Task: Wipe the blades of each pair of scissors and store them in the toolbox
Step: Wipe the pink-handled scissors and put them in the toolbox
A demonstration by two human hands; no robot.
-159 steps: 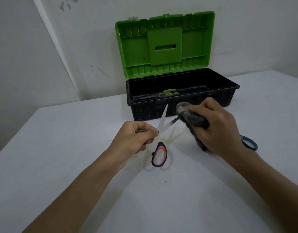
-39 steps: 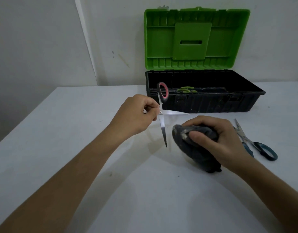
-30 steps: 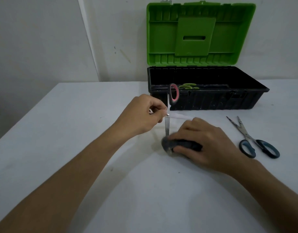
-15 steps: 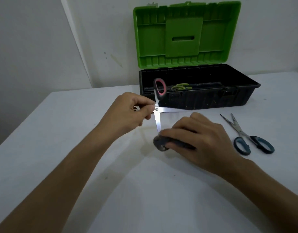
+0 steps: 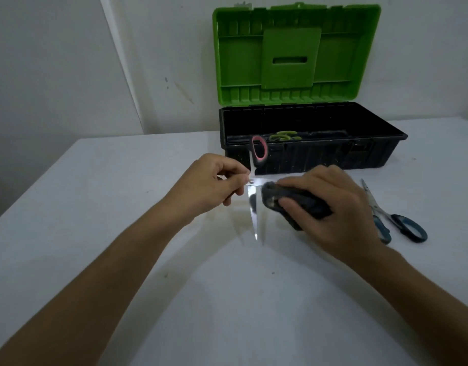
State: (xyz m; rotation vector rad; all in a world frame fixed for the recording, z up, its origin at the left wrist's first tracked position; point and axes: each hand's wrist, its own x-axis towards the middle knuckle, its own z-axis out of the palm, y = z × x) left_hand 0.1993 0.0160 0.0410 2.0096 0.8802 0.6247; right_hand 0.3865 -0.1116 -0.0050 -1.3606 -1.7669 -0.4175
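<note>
Pinching the pivot of the red-handled scissors [image 5: 254,180] between thumb and curled fingers, the left hand [image 5: 211,184] held them above the white table [image 5: 95,207] with the blades spread wide apart. One blade pointed down toward the tabletop, its tip hanging just over the surface, while the other ran out sideways to the right. The one visible handle loop, black with a pink-red lining, stood up in front of the toolbox wall. The right hand [image 5: 330,204] was curled round a dark grey cloth [image 5: 293,200], thumb pressing it from the near side and fingers folded over the top, and the cloth sat bunched against the sideways blade close to the pivot, hiding most of that blade. Just right of that hand, the blue-handled scissors [image 5: 391,217] lay flat on the table, slightly open, tips toward the toolbox and handles toward the person. Behind the hands stood the toolbox [image 5: 320,159], a black tray with its green lid [image 5: 293,56] raised upright against the wall. Inside the tray, near the front left, the green-handled scissors [image 5: 283,136] lay on the bottom, only their handle loops showing over the rim. Both forearms were bare and reached in from the lower corners.
</note>
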